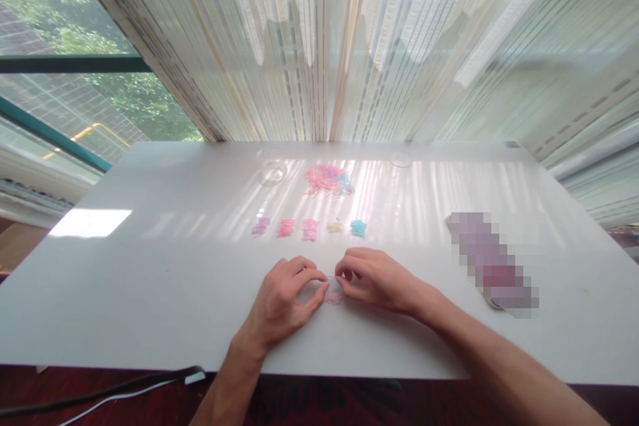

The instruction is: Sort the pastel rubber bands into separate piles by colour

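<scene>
Near the table's front, my left hand (289, 296) is closed in a pinch, thumb against forefinger. Facing it, my right hand (372, 279) pinches in the same way, the fingertips a small gap apart. A thin pale lavender piece (331, 278) shows faintly in that gap; its kind is too small to tell. Just below the fingertips lies a little group of pale pink pieces (334, 299). Beyond the hands, small stacks stand in a row: purple (260, 226), coral pink (285, 228), pink (310, 229), cream (334, 227) and turquoise (358, 227).
A mixed pile of thin pastel pieces (328, 180) lies farther back on the white table (200, 306). Beside it are a clear round container (272, 173) and a clear disc (401, 160). A blurred-out phone-shaped object (492, 263) lies right. Blinds (319, 46) hang behind.
</scene>
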Demonstrator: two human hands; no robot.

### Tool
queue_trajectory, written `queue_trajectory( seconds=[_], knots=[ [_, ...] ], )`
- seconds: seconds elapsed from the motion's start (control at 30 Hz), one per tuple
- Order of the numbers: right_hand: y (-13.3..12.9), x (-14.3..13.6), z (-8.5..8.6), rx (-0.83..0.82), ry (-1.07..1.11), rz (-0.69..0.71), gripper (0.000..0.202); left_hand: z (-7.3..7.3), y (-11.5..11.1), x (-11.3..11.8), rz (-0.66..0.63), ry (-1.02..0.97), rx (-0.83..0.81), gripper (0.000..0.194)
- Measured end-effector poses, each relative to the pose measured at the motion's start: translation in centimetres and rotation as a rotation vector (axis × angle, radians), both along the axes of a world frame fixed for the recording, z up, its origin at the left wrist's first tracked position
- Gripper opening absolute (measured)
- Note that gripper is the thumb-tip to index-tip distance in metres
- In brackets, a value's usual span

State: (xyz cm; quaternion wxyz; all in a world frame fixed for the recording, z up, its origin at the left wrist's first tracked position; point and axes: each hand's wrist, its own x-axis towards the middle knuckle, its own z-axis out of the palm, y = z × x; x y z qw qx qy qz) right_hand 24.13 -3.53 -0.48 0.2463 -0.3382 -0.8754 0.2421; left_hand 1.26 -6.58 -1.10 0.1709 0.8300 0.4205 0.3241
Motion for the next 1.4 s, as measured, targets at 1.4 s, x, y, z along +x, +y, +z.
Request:
queue_trajectory(
  seconds=[1.4],
  knots=[
    [0.09,0.12,0.23,-0.048,-0.041,0.060,0.013,-0.10,0.20,0.11,-0.018,-0.026,0.032,0.007]
  ],
)
